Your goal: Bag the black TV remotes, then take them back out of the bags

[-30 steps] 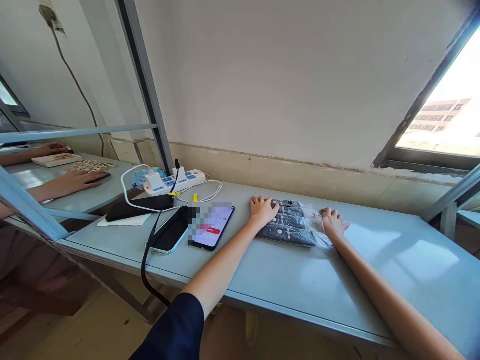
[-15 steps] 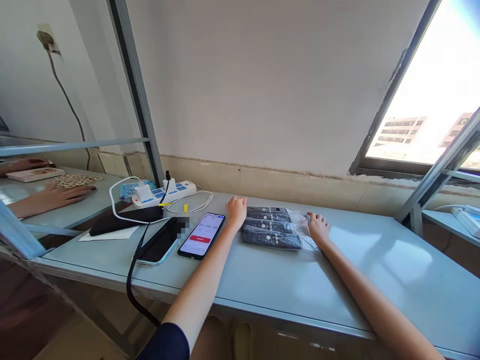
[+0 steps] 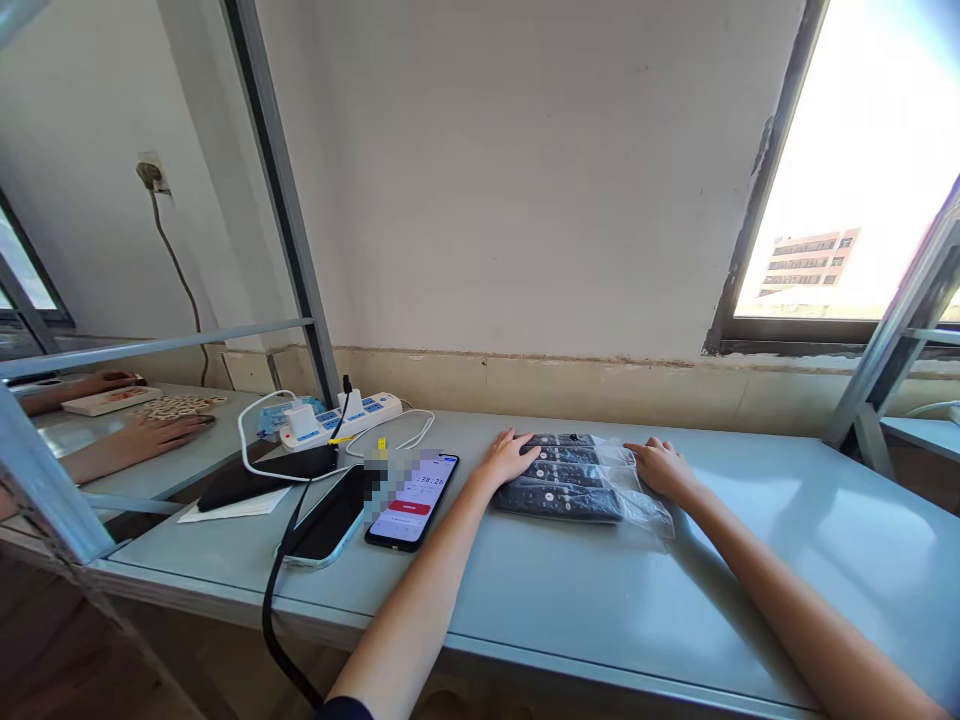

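Observation:
Several long dark packets point(image 3: 559, 499) in clear plastic lie side by side on the pale blue table point(image 3: 600, 590). Small white marks dot their upper sides; their exact kind I cannot make out. My left hand point(image 3: 509, 458) rests at their left end, fingers spread and touching the upper packets. At the other end, my right hand point(image 3: 663, 469) lies beside the loose clear wrapping point(image 3: 637, 500), its fingers stretched towards the plastic. Whether those fingertips touch the plastic I cannot tell.
Left of my forearm lie a lit phone point(image 3: 409, 512) and a dark-screened phone point(image 3: 326, 525). Behind them are a black pouch point(image 3: 262, 478), a power strip point(image 3: 375, 412) and white cables. Another person's hand point(image 3: 169, 432) is at the neighbouring table beyond the metal frame point(image 3: 296, 220).
My left hand has uncurled from a closed shape and laid its fingers on the packets. The fingers of my right hand have stretched out near the wrapping. The view has shifted slightly.

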Available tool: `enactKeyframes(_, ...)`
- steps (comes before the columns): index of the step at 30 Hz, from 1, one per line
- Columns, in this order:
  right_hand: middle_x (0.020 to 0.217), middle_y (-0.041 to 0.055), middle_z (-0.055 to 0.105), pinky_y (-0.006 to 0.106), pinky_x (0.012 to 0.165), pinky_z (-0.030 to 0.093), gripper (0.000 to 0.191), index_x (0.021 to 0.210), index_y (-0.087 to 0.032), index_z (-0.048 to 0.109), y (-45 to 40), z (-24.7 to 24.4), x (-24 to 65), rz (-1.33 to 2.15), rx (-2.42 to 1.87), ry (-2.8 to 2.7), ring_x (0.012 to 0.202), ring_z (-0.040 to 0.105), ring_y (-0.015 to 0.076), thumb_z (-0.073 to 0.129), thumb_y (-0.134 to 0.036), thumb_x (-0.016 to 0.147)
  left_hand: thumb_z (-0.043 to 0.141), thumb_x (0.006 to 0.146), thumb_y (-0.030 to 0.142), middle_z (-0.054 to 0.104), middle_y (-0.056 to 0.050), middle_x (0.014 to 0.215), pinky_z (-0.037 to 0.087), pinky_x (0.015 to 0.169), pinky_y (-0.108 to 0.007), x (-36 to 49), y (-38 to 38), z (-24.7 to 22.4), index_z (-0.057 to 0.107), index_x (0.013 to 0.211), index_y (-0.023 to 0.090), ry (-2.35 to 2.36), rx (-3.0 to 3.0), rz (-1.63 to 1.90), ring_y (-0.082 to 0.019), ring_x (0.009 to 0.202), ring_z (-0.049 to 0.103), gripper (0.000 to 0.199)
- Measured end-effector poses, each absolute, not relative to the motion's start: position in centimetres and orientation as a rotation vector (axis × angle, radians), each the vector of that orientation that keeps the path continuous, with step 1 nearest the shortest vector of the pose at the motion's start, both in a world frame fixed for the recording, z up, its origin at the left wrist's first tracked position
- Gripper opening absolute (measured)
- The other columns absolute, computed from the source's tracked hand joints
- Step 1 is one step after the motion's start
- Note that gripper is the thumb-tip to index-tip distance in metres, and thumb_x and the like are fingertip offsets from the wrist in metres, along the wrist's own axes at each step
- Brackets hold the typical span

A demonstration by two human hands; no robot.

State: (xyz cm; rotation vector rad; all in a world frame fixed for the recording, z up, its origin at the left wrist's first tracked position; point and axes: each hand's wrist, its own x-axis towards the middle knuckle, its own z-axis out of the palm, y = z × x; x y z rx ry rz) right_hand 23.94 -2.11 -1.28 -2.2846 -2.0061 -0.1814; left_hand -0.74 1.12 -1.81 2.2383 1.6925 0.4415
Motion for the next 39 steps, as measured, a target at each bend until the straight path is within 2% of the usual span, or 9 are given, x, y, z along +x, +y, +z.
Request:
enactKeyframes(7, 0.122, 0.0128, 0.054, 0.035, 0.091, 0.042, 0.046, 0.13, -0.025, 0.058, -2.0, -1.0, 24.4, -0.162, -2.301, -2.041, 0.115, 0.049, 0.0261, 0.032, -0.017, 0.092, 0.036, 0.091, 0.049, 0.03, -0.004, 0.152, 0.024, 0.114, -0.031, -0.3, 1.5, -2.0, 0.04, 0.141, 0.026, 1.598, 2.235, 0.452, -0.019, 0.141, 0.026, 0.055)
enactKeyframes(11, 0.132, 0.0098, 0.049, 0.035, 0.097, 0.038, 0.046, 0.132, -0.027, 0.055, -2.1, -1.2, 24.4, -0.181, -2.328, -2.021, 0.123, 0.044, 0.0232, 0.029, -0.018, 0.095, 0.029, 0.091, 0.053, 0.025, -0.005, 0.153, 0.023, 0.115, -0.036, 0.0, 1.6, -1.9, 0.033, 0.144, 0.025, 1.583, 2.208, 0.451, -0.021, 0.143, 0.016, 0.06)
enactKeyframes(13, 0.133, 0.0117, 0.047, 0.038, 0.1, 0.035, 0.048, 0.136, -0.026, 0.051, -2.1, -1.7, 24.4, -0.203, -2.376, -1.97, 0.124, 0.043, 0.0244, 0.029, -0.016, 0.094, 0.027, 0.09, 0.058, 0.023, -0.006, 0.154, 0.021, 0.115, -0.042, 0.2, 1.5, -1.9, 0.031, 0.145, 0.025, 1.588, 2.199, 0.439, -0.024, 0.144, 0.013, 0.064)
enactKeyframes(16, 0.13, 0.0201, 0.048, 0.049, 0.095, 0.036, 0.048, 0.139, -0.019, 0.046, -1.8, -2.6, 24.8, -0.223, -2.507, -1.814, 0.121, 0.045, 0.0331, 0.029, -0.023, 0.095, 0.026, 0.089, 0.062, 0.022, -0.007, 0.154, 0.021, 0.114, -0.047, 0.3, 1.4, -1.8, 0.03, 0.145, 0.026, 1.626, 2.184, 0.438, -0.027, 0.143, 0.015, 0.067)
enactKeyframes(19, 0.129, 0.0249, 0.047, 0.055, 0.089, 0.037, 0.051, 0.138, -0.017, 0.047, -1.5, -3.3, 25.1, -0.221, -2.613, -1.67, 0.12, 0.045, 0.0395, 0.028, -0.04, 0.096, 0.017, 0.093, 0.054, 0.027, -0.005, 0.153, 0.022, 0.114, -0.048, -0.1, 1.5, -1.7, 0.034, 0.144, 0.026, 1.725, 2.165, 0.495, -0.027, 0.143, 0.017, 0.06)
enactKeyframes(22, 0.133, 0.0242, 0.044, 0.057, 0.092, 0.035, 0.054, 0.138, -0.02, 0.047, -1.2, -3.6, 25.2, -0.211, -2.652, -1.624, 0.124, 0.042, 0.0402, 0.028, -0.048, 0.095, 0.013, 0.096, 0.038, 0.036, -0.006, 0.15, 0.02, 0.115, -0.05, -1.1, 1.7, -1.7, 0.041, 0.14, 0.024, 1.884, 2.135, 0.574, -0.027, 0.143, 0.018, 0.054)
enactKeyframes(27, 0.135, 0.024, 0.043, 0.059, 0.092, 0.033, 0.052, 0.135, -0.02, 0.049, -1.3, -3.4, 24.8, -0.201, -2.67, -1.636, 0.125, 0.041, 0.0405, 0.029, -0.046, 0.095, 0.023, 0.092, 0.015, 0.046, -0.01, 0.142, 0.026, 0.114, -0.043, -2.6, 2.0, -2.4, 0.049, 0.134, 0.019, 2.028, 2.142, 0.563, -0.026, 0.14, 0.028, 0.049)
enactKeyframes(31, 0.137, 0.0264, 0.04, 0.056, 0.093, 0.033, 0.053, 0.138, -0.015, 0.046, -1.5, -3.0, 24.4, -0.182, -2.676, -1.663, 0.125, 0.041, 0.0406, 0.027, -0.042, 0.097, 0.029, 0.09, 0.011, 0.048, -0.01, 0.14, 0.03, 0.111, -0.036, -2.5, 2.3, -2.9, 0.053, 0.13, 0.019, 2.011, 2.214, 0.482, -0.023, 0.135, 0.037, 0.047)
enactKeyframes(39, 0.137, 0.0303, 0.038, 0.054, 0.09, 0.036, 0.053, 0.139, -0.009, 0.043, -1.8, -2.8, 24.1, -0.209, -2.669, -1.701, 0.124, 0.042, 0.0409, 0.027, -0.038, 0.098, 0.028, 0.09, 0.007, 0.053, -0.012, 0.134, 0.037, 0.105, -0.036, -1.9, 2.3, -2.7, 0.057, 0.123, 0.02, 2.046, 2.307, 0.373, -0.023, 0.13, 0.042, 0.046)
